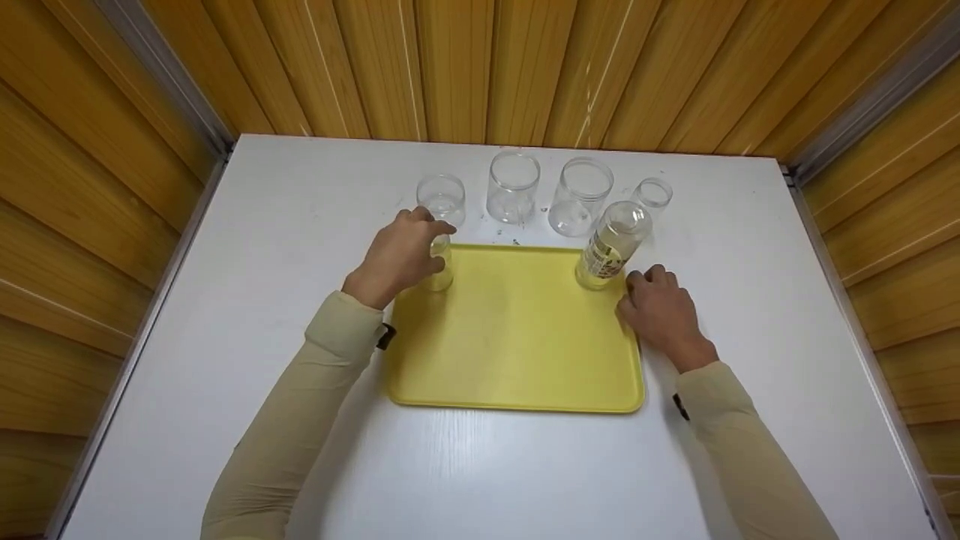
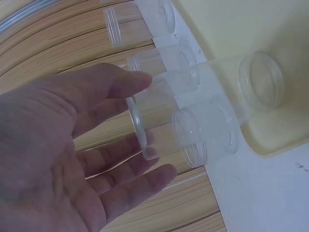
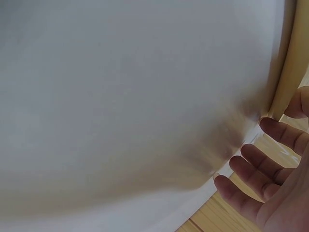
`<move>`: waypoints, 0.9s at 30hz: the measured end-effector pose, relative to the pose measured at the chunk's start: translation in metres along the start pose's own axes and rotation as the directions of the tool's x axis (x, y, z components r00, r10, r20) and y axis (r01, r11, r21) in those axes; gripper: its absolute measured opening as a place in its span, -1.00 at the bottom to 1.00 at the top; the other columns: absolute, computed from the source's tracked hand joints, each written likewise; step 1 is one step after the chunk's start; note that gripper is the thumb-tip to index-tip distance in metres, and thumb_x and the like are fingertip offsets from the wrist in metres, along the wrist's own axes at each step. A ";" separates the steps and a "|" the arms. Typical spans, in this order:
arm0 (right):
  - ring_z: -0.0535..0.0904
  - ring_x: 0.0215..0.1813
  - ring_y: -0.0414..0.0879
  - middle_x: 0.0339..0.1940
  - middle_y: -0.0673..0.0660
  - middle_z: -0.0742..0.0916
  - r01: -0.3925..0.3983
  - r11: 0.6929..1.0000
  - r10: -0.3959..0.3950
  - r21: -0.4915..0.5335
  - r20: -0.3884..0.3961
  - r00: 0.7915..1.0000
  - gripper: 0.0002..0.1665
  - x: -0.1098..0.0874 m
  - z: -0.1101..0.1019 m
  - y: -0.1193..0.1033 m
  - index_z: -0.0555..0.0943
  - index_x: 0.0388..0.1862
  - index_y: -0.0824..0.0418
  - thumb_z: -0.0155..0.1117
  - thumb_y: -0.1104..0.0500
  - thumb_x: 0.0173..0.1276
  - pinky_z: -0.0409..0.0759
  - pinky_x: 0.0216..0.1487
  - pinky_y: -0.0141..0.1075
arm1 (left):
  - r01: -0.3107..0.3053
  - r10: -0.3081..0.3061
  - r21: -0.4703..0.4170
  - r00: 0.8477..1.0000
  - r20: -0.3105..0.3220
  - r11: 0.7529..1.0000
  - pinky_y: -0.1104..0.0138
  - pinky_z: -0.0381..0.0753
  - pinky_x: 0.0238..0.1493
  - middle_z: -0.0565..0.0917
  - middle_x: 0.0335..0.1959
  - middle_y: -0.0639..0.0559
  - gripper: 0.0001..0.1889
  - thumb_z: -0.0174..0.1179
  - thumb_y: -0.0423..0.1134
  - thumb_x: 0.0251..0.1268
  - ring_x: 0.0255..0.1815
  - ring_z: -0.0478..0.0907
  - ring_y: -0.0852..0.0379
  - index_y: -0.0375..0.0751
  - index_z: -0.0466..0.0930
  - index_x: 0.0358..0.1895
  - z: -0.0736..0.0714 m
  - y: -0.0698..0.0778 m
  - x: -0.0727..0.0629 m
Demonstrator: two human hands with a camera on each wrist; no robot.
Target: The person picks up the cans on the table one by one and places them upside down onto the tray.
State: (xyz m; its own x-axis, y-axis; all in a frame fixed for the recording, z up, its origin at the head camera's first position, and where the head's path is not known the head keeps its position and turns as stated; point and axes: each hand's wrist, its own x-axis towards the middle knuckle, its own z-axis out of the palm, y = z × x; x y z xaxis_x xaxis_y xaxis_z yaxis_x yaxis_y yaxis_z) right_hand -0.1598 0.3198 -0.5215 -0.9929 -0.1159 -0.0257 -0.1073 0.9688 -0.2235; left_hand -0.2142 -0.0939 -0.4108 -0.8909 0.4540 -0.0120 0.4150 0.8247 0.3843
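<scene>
My left hand (image 1: 397,251) is around the top of a clear cylindrical jar (image 2: 203,87) at the back left of a yellow tray (image 1: 517,330). In the left wrist view, the thumb (image 2: 140,81) lies on one side of the jar and the fingers (image 2: 145,183) on the other, the outer ones spread loosely. At the tray's right rim, my right hand (image 1: 664,311) has its thumb and index finger on either side of the edge, and its other fingertips (image 3: 222,181) rest by the white table. Just beside it, a clear bottle with a printed label (image 1: 607,251) stands upright in the tray's back right corner.
Behind the tray stand several clear open jars: one near the left hand (image 1: 441,191), two taller ones (image 1: 513,187) (image 1: 581,195) at the middle, and a smaller one (image 1: 654,193) behind the bottle. Wood-patterned panels (image 1: 450,67) border the white table (image 1: 247,247).
</scene>
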 end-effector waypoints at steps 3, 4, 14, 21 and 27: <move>0.47 0.11 0.42 0.09 0.47 0.52 0.002 1.000 -0.002 0.005 -0.001 1.000 -0.55 0.000 -0.001 0.000 0.56 0.13 0.43 0.05 0.09 0.52 0.52 -0.09 0.34 | -0.010 0.011 0.014 1.000 -0.026 1.000 -0.04 0.70 -0.01 0.63 0.19 -0.30 -0.52 0.40 -0.33 0.34 0.14 0.57 -0.26 -0.21 0.70 0.33 0.000 0.000 -0.002; 0.47 0.11 0.42 0.09 0.47 0.52 0.004 1.000 -0.004 0.005 -0.002 1.000 -0.55 0.000 -0.001 0.000 0.56 0.13 0.43 0.04 0.10 0.52 0.52 -0.10 0.34 | -0.012 0.013 0.017 0.999 -0.042 1.000 -0.04 0.70 -0.01 0.63 0.21 -0.29 -0.52 0.40 -0.28 0.36 0.16 0.56 -0.26 -0.21 0.69 0.34 0.001 -0.001 -0.002; 0.51 0.04 0.44 0.04 0.49 0.55 0.027 1.000 -0.027 0.000 -0.020 0.999 -0.59 -0.002 -0.002 -0.001 0.58 0.07 0.44 0.03 0.14 0.50 0.55 -0.16 0.35 | -0.004 0.020 0.073 0.976 -0.217 0.997 -0.17 0.47 0.37 0.39 0.53 -0.32 -0.35 0.19 0.16 0.57 0.50 0.35 -0.29 -0.13 0.46 0.54 -0.003 -0.008 0.003; 0.49 0.06 0.44 0.06 0.50 0.54 0.012 1.000 -0.012 0.009 0.008 1.000 -0.58 0.000 -0.004 -0.002 0.57 0.09 0.44 0.00 0.13 0.50 0.53 -0.15 0.34 | 0.056 -0.033 0.102 0.977 -0.211 0.993 -0.27 0.20 0.52 0.26 0.62 -0.30 -0.25 0.13 0.26 0.55 0.60 0.21 -0.31 -0.05 0.34 0.63 -0.008 -0.021 0.012; 0.50 0.04 0.42 0.05 0.49 0.54 0.007 1.000 -0.007 0.009 0.003 1.000 -0.57 -0.001 -0.003 -0.003 0.57 0.10 0.45 0.02 0.14 0.49 0.54 -0.17 0.33 | 0.102 -0.076 0.098 0.968 -0.239 0.990 -0.31 0.13 0.53 0.19 0.66 -0.29 -0.21 0.16 0.27 0.53 0.63 0.16 -0.33 -0.02 0.27 0.66 -0.007 -0.035 0.022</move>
State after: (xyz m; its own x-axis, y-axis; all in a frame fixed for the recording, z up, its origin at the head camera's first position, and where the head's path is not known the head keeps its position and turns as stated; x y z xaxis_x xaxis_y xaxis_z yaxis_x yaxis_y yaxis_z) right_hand -0.1588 0.3175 -0.5175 -0.9920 -0.1236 -0.0275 -0.1139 0.9658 -0.2328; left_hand -0.2493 -0.1150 -0.4181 -0.9382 0.2957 0.1799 0.3377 0.8959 0.2888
